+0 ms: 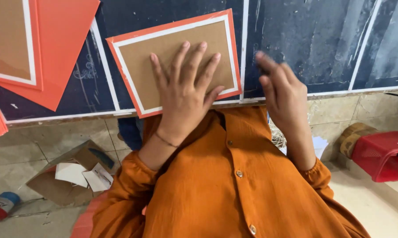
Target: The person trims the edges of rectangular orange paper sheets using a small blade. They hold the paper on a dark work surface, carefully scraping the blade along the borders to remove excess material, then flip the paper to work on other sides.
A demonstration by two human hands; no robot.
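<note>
My left hand (184, 88) lies flat, fingers spread, on a brown cardboard panel (163, 48) framed by a white strip and an orange border. The panel rests on a dark blue work surface (313, 39). My right hand (282, 90) hovers just right of the panel's edge, fingers loosely curled and slightly blurred, holding nothing that I can see. Orange sleeves and a buttoned orange shirt (225, 185) fill the lower middle of the view.
More orange sheets (62, 39) and another bordered cardboard panel (9, 39) lie at the top left. On the tiled floor sit an open cardboard box with paper scraps (73, 176), a tape roll (0, 207) and a red plastic basket (382, 154).
</note>
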